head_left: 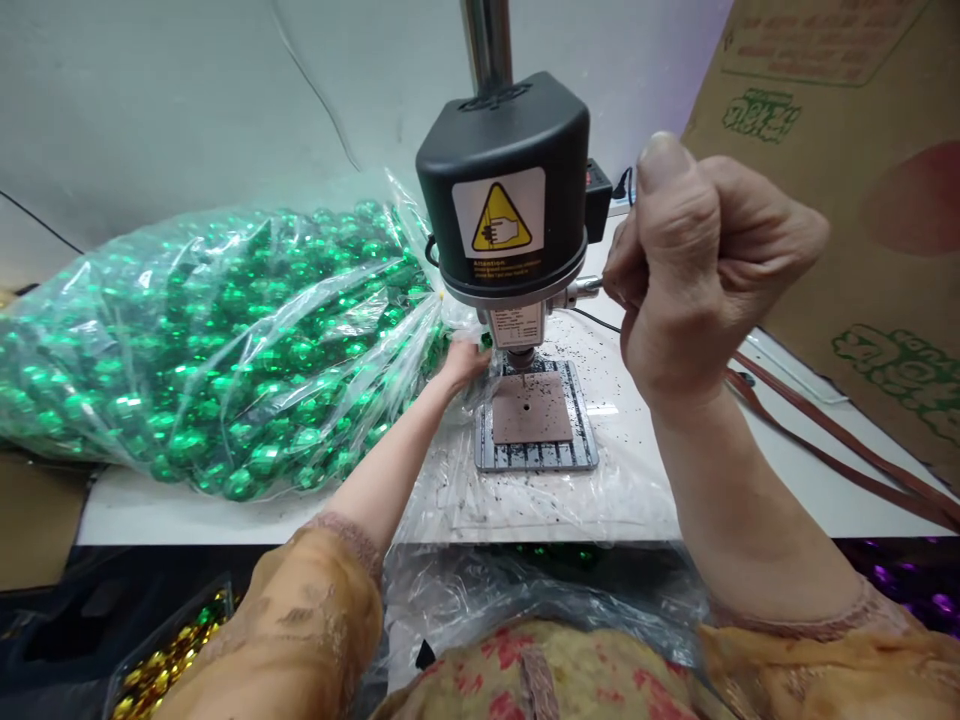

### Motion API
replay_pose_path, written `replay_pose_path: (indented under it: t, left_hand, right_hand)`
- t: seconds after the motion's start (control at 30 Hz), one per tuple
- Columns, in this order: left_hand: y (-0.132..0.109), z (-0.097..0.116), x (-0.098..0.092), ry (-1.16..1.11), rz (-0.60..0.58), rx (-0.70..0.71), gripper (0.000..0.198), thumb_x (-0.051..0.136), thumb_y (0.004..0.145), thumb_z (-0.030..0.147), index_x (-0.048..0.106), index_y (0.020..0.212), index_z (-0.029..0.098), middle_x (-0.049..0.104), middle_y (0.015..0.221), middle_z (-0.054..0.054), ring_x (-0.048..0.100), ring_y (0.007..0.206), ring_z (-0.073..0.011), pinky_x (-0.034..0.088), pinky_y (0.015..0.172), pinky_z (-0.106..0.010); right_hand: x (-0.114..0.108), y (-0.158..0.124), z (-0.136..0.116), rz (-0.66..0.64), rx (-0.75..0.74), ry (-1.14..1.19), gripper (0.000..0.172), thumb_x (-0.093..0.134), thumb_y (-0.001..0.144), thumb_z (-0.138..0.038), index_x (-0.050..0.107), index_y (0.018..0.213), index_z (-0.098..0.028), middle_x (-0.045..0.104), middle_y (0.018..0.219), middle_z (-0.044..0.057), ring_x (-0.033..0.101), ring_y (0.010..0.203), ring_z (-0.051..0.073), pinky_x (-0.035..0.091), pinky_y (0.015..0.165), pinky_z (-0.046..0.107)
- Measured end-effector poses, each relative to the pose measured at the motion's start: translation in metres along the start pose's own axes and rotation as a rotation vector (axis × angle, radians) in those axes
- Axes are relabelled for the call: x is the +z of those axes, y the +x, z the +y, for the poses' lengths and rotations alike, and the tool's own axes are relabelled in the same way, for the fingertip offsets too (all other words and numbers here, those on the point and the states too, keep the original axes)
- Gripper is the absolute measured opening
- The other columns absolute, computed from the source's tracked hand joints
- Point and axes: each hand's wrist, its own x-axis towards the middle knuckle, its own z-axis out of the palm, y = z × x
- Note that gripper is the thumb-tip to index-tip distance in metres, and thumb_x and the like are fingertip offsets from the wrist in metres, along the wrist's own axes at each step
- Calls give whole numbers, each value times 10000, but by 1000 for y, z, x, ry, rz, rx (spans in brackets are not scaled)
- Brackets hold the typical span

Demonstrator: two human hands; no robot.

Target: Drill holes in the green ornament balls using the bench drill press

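Note:
A small black drill press with a yellow warning sticker stands before me. My right hand is closed in a fist round the end of its feed lever, at the right of the head. Below the chuck, a brown square board with a small dark hole lies on the slotted metal base. My left hand is left of the chuck, at the gathered mouth of a clear plastic bag. A dark green bead shows beside its fingers, which are mostly hidden. Green faceted beads fill the bag.
Dark crumbs lie scattered on the white table round the base. A cardboard box stands at the right, with brown straps before it. Below the table edge are gold beads at left and purple beads at right.

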Motion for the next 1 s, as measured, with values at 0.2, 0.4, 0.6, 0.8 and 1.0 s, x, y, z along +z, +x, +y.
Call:
replay_pose_path:
  t: [0.2,0.4,0.6,0.8,1.0]
  left_hand:
    - [-2,-4,7,58,-74,-59,260,791,705,238,701,936,162,731,1030,-101,631,1077,-293,491,1025,-482]
    - [-59,17,-35,-203,22,-163,397,716,821,464,669,1099,184,688,924,-33,634,844,-171,529,750,-283]
    - [-121,63,-41,-765,-51,-353,528,735,827,496,573,1257,236,687,1021,-45,643,735,-128,500,637,-242]
    - [-136,81,-27,-1073,-156,-579,574,693,823,521,523,1302,254,714,1003,-71,699,780,-192,529,659,-289]
    - [-139,75,-20,-874,-105,-510,532,781,775,452,568,1199,212,693,941,-40,611,636,-114,426,523,-212]
  right_hand:
    - [-1,0,0,-10,-14,46,420,579,897,-108,439,508,-180,397,448,-88,324,389,12,282,431,251]
    - [-1,0,1,-30,-20,69,407,580,910,-148,463,520,-166,409,459,-84,330,403,1,293,448,240]
    - [-1,0,1,-17,-8,-2,459,612,905,-349,428,515,-193,381,454,-77,313,402,15,304,453,262]
    - [-1,1,1,1,-48,35,477,660,861,-402,424,498,-200,368,418,-78,305,375,27,288,427,280]
    - [-3,-2,-3,-27,-8,-49,472,598,924,-346,400,522,-197,368,454,-73,301,408,22,329,467,251]
